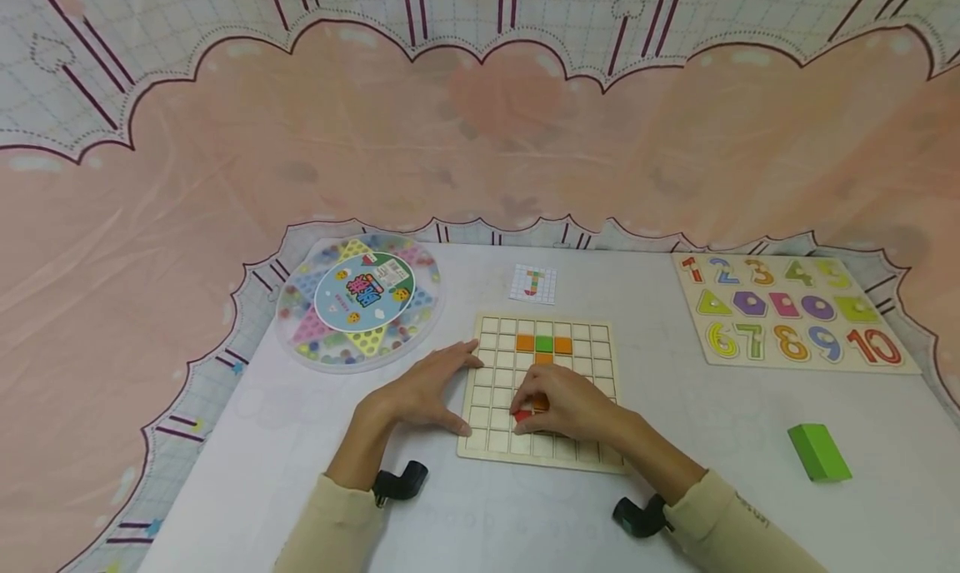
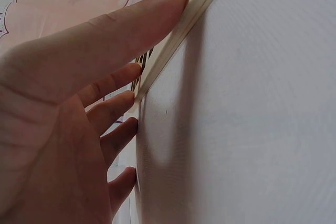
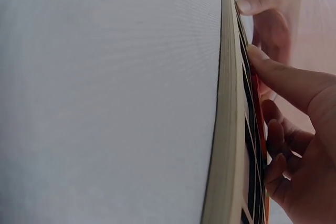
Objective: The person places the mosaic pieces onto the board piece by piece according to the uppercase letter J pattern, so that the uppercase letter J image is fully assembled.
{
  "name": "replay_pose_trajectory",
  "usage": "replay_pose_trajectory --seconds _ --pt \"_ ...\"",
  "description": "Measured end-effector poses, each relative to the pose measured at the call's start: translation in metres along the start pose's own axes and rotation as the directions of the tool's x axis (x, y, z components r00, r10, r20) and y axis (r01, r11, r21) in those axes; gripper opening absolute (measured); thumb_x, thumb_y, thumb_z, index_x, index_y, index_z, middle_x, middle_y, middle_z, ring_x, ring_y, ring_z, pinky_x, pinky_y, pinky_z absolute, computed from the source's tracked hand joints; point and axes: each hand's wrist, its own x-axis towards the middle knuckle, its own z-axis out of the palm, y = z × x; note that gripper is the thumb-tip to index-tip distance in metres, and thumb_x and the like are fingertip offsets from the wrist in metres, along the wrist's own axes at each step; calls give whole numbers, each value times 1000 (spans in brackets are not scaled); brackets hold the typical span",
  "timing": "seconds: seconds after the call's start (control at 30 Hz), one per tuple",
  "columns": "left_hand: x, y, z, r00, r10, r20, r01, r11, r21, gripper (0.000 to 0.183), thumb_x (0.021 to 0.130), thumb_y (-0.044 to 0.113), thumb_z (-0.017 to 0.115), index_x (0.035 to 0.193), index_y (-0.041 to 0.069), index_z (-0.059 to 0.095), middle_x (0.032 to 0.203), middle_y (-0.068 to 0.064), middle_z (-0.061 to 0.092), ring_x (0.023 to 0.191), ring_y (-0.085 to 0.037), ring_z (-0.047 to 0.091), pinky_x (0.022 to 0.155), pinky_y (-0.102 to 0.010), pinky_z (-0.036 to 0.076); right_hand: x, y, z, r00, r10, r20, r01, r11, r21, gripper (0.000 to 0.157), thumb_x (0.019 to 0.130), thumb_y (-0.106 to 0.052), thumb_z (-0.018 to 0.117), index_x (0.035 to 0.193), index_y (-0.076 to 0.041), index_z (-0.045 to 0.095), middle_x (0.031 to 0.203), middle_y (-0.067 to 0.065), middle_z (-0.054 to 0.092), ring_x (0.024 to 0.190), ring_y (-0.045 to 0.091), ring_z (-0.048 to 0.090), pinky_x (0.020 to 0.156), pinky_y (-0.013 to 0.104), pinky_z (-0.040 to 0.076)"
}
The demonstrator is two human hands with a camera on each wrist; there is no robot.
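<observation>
A wooden grid board point(image 1: 491, 394) lies on the white table. Orange tiles point(image 1: 525, 342) and a green tile point(image 1: 543, 344) form a row near its far edge, with another orange tile point(image 1: 543, 359) below the green one. My right hand point(image 1: 570, 402) is over the lower middle of the board, thumb and forefinger on either side of a red tile point(image 1: 522, 416) at the grid. Part of an orange tile point(image 1: 540, 402) shows under that hand; more may be hidden. Along the board's left edge rests my left hand point(image 1: 420, 390), its fingers spread and thumb point(image 2: 157, 19) touching the rim.
A small pattern card point(image 1: 533, 283) lies beyond the board. At the back left is a round marble game point(image 1: 360, 302) with a clear cover. A wooden number puzzle point(image 1: 795, 311) lies at the back right, and a green block point(image 1: 820, 453) stands nearer on the right.
</observation>
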Motion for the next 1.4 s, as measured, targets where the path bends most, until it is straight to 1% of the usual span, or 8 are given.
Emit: replay_pose_trajectory --seconds 0.27,0.37,0.53,0.63,0.87,1.0,1.27,1.4 --pt "1 0 1 1000 -3 -1 3 1000 -3 88 69 30 95 144 16 51 172 -4 23 161 -32 17 132 -56 18 -3 -1 -4 999 -9 31 9 1000 13 17 85 -34 83 100 -28 80 100 -11 65 89 7 52 77 21 46" --pt "0 0 1 1000 -6 -3 6 1000 -2 88 69 30 95 143 17 52 172 -4 23 161 -32 17 131 -56 18 -3 0 -5 999 -20 49 19 999 27 20 84 -35 84 103 -28 80 102 -11 65 91 7 52 79 22 47" --pt "-1 -1 3 1000 -7 -2 7 1000 -7 86 69 29 95 143 16 52 172 -4 23 161 -33 17 131 -57 19 -5 4 -8 995 -29 92 19 994 108 31 80 -31 87 110 -25 79 105 -10 64 97 8 54 83 21 50" --pt "-2 -2 3 1000 -8 1 8 1000 -1 86 69 30 94 143 16 52 172 -4 23 161 -32 17 131 -56 18 -6 7 -10 994 -32 109 16 989 146 34 80 -28 87 112 -23 80 105 -10 63 99 8 55 86 21 51" --pt "-3 -3 2 1000 2 -2 -2 1000 9 86 69 29 94 142 16 52 172 -6 24 161 -33 18 131 -57 19 -6 7 -9 992 -38 117 23 991 130 33 80 -26 85 112 -22 80 104 -11 63 99 7 56 88 21 52" --pt "-2 -3 3 1000 -7 4 7 1000 8 86 69 30 94 143 16 51 172 -4 23 161 -32 17 131 -56 18 -6 7 -9 993 -30 114 14 991 137 33 79 -25 86 111 -22 81 104 -11 64 99 7 56 88 21 52" --pt "0 -2 3 1000 12 -4 -12 1000 0 88 69 30 94 144 15 51 172 -5 23 161 -33 18 131 -57 18 -5 9 -10 994 -29 108 17 993 114 32 79 -28 86 110 -24 81 104 -12 64 99 6 56 88 21 53" --pt "1 0 1 1000 19 -3 -19 1000 7 88 69 30 94 144 14 50 172 -5 23 161 -33 17 131 -56 18 -5 11 -14 993 -32 112 19 993 117 36 77 -32 87 112 -25 80 105 -12 64 100 6 55 89 21 52"
